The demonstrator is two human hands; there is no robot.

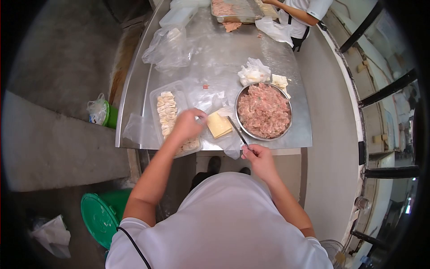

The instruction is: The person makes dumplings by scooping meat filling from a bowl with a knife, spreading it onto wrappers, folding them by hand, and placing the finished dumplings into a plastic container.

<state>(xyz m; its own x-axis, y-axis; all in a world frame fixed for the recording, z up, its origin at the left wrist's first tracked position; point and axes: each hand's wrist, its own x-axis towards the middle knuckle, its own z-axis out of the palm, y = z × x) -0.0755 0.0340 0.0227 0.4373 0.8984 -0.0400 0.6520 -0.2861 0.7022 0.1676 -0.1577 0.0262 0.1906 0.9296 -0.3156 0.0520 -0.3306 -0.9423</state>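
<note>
My right hand grips a narrow dark spatula-like tool at the table's front edge; the tool's far end points at a stack of square yellow dough wrappers. To the left of that stack, my left hand is blurred, with its fingers curled together; I cannot tell what is in them. It overlaps the right side of a clear plastic tray holding rows of folded dumplings. A round metal bowl heaped with pink minced meat stands right of the wrappers.
Beyond the bowl lie a crumpled white plastic bag and pale wrapper pieces. Clear plastic bags rest at the far left. Another person's arm reaches to a meat tray at the back. A green bucket stands at lower left.
</note>
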